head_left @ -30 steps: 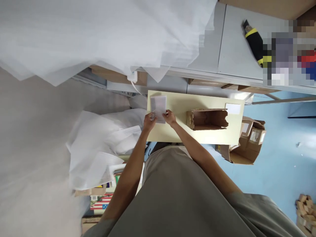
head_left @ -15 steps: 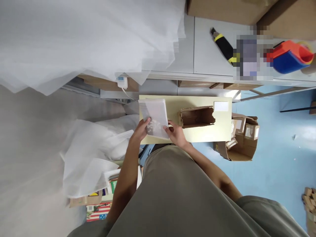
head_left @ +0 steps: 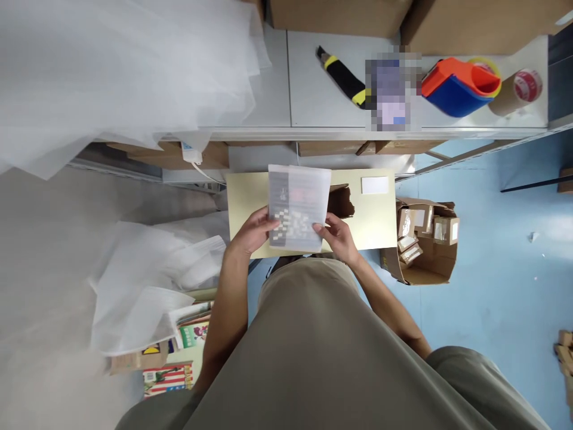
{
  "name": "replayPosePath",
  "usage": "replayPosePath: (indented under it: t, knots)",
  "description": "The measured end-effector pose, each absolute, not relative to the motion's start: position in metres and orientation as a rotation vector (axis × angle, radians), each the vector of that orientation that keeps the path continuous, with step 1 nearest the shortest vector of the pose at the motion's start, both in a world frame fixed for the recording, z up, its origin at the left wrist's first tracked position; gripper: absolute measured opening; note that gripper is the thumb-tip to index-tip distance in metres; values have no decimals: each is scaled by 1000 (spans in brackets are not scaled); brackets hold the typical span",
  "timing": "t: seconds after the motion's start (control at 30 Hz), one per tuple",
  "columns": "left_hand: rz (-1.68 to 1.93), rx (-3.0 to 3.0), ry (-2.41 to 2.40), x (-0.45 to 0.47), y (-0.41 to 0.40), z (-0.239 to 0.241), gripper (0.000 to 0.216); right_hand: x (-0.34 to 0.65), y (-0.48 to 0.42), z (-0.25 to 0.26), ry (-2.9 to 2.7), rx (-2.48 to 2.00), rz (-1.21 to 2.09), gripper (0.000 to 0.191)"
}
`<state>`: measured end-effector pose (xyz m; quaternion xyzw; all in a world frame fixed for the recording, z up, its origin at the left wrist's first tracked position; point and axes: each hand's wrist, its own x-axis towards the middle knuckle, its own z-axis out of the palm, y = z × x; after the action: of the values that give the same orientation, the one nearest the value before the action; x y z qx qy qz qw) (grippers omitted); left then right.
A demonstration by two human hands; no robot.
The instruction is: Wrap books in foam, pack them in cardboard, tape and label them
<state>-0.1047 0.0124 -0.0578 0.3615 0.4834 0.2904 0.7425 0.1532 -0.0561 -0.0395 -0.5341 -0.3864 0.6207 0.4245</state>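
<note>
A book wrapped in thin translucent white foam sheet [head_left: 301, 194] lies between my hands, its printed cover showing dimly through. My left hand [head_left: 255, 232] grips its left edge with the thumb on top. On the opposite edge, my right hand [head_left: 338, 237] is closed with its thumb also on the wrapped face. Under the book is a cream tabletop [head_left: 244, 200]. An open brown cardboard piece [head_left: 344, 202] with ragged edges lies just right of the book and is partly hidden by it. Farther right is a white card [head_left: 375, 185].
A grey shelf [head_left: 308, 107] holds a foam sheet stack [head_left: 134, 65], a utility knife [head_left: 342, 77] and a tape dispenser [head_left: 461, 86]. An open carton of small boxes [head_left: 441, 263] stands at right. Books [head_left: 168, 379] and loose foam sheets [head_left: 138, 286] lie lower left.
The wrapped book has shifted right and straightened, now facing me more flatly and covering part of the cardboard piece. Both hands still hold its sides. The whole view has swung slightly to the right.
</note>
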Motion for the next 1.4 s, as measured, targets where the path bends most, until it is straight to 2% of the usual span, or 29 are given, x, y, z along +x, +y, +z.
replayPosePath:
  t: [0.13,0.3,0.47,0.77,1.03,1.13,1.3,1.4]
  knots:
    - [675,970,1141,-68,18,-39,65,189,-46,-55,-1035,-1334,1526,57]
    - [678,1266,1227,-38,35,-24,60,248,-28,-96,-1159,-1550,1426,74]
    - [554,1534,1251,-13,51,-15,50,289,-25,-128,-1175,-1610,1440,74]
    - [144,1757,1333,26,60,-47,46,302,-30,-150,-1124,-1606,1464,75]
    - [83,1781,1348,22,65,-56,48,306,-32,-161,-1085,-1614,1458,74]
    - [70,1782,1391,14,65,-50,48,307,-32,-161,-1091,-1621,1468,65]
    - [112,1743,1416,1,64,-45,41,305,-32,-161,-1136,-1577,1445,36]
    - [118,1754,1429,-2,64,-45,43,302,-31,-162,-1160,-1604,1406,34]
